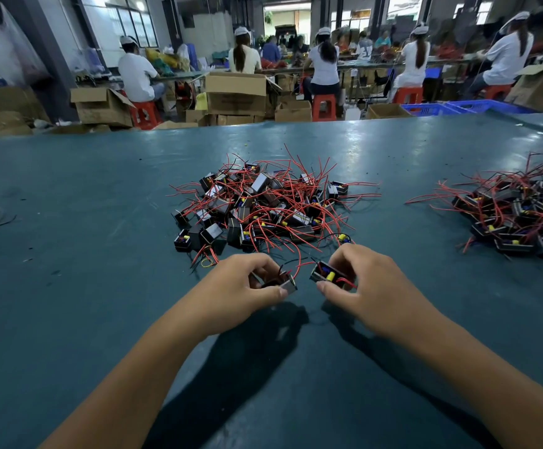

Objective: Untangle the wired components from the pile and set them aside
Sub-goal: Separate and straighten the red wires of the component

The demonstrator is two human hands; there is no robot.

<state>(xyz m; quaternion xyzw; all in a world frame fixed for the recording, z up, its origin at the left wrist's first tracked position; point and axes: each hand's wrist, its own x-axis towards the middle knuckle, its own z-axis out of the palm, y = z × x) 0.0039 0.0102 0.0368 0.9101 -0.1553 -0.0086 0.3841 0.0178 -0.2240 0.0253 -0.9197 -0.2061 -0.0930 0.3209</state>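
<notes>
left hand (244, 283): palm down, fingers curled, thumb and fingertips pinching a small boxed part
right hand (365, 283): just beside the left, fingers curled, gripping another
forearms: bare, converging toward the hands
</notes>
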